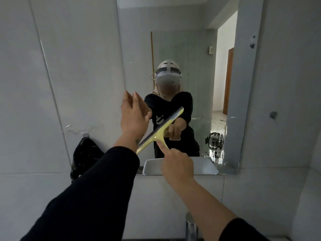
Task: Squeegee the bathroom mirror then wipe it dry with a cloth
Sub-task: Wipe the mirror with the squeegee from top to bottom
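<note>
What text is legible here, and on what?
None readable.
Headset in the mirror: faint mark on the front, too blurred to read.
Black top: white marks in the reflection, not legible as text.
Squeegee, in the right hand: no label visible.

The pale tiled wall (69, 66) carried the mirror (191, 40), mounted flat against it. A dark cloth (83, 153) hung from a hook (85, 135) on the wall, just left of the mirror's lower corner.
</note>
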A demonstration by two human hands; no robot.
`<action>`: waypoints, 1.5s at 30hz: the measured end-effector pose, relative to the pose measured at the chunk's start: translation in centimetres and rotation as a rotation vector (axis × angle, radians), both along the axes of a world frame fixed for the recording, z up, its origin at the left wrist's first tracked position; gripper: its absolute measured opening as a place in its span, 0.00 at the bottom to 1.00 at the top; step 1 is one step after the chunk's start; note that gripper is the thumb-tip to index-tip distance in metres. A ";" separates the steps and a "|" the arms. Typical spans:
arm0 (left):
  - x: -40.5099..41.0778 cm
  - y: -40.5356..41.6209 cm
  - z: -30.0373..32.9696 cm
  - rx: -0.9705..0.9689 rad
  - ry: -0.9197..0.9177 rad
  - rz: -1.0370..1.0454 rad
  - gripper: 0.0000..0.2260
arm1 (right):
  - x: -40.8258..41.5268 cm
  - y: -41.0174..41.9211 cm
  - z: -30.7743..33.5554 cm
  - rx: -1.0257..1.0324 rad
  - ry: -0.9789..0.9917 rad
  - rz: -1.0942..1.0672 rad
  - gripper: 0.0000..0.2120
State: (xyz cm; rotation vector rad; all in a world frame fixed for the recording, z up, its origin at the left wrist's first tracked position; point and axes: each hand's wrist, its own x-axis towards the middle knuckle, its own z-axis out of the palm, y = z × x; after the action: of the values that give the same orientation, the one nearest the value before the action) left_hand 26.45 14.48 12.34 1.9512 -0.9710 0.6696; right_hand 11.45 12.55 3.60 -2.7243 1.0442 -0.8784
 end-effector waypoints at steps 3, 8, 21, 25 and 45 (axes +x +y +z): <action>0.1 -0.3 -0.3 0.004 -0.015 0.026 0.41 | -1.4 -1.5 0.3 -0.111 0.099 -0.018 0.34; 0.1 -0.9 -0.5 -0.004 0.004 0.044 0.46 | -3.8 -3.9 1.1 -0.239 0.156 -0.056 0.32; 0.3 -1.6 -0.8 -0.042 0.024 0.020 0.45 | -10.3 -8.6 -1.1 -0.115 -0.110 -0.228 0.23; 0.1 -1.6 -0.7 -0.045 0.032 0.035 0.45 | -11.1 -9.3 -2.4 0.011 -0.245 -0.249 0.23; 0.2 -1.8 -1.0 -0.066 -0.005 0.065 0.44 | -3.0 -4.9 -10.0 0.415 -0.838 -0.172 0.23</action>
State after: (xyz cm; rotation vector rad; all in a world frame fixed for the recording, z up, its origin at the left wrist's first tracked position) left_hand 26.60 12.71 11.31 1.9311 -0.8808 0.7345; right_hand 8.44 7.64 -6.38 -1.6704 1.0877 -1.4393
